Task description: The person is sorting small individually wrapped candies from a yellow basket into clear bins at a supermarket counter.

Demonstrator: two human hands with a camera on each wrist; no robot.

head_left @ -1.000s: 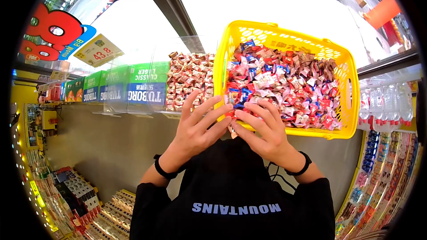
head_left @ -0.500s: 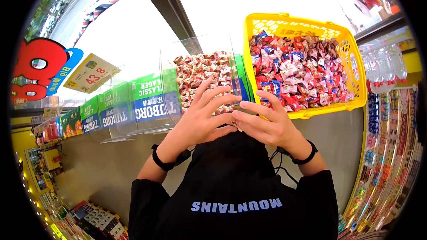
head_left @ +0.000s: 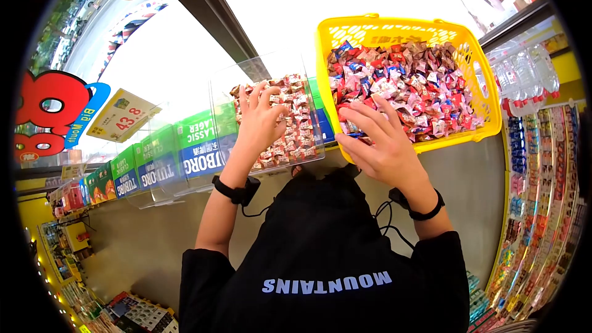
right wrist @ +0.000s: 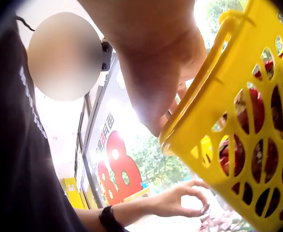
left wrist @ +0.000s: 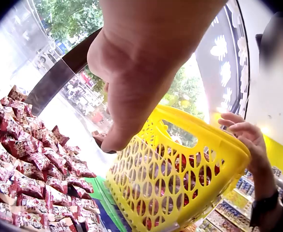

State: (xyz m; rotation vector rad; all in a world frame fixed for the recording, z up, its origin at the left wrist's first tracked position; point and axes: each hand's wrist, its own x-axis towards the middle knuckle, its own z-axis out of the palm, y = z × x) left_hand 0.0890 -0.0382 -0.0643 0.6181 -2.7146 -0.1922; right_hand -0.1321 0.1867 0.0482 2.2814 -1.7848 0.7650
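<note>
In the head view my left hand [head_left: 262,124] is over a clear bin full of small red-and-brown wrapped candies [head_left: 290,139]. The left wrist view shows a dark wrapped candy [left wrist: 100,139] at the thumb tip, pinched by this hand; the other fingers are mostly hidden behind the palm. My right hand [head_left: 385,145] is at the near left corner of a yellow basket [head_left: 404,147]. Its fingers are spread and slightly bent over the rim, with nothing seen between them. Inside the basket lie many mixed candies [head_left: 407,95] in red, pink, blue and brown wrappers.
Green-and-blue beer cartons [head_left: 206,142] line the shelf to the left, behind clear dividers. A price card [head_left: 123,117] stands there by the window. Plastic bottles [head_left: 524,83] are beyond the basket, and stocked shelves [head_left: 536,197] run along the right.
My hands were close together by the basket's near left corner, then in front of the clear bin. Now they are apart: the left has moved up over the bin, the right towards the basket.
</note>
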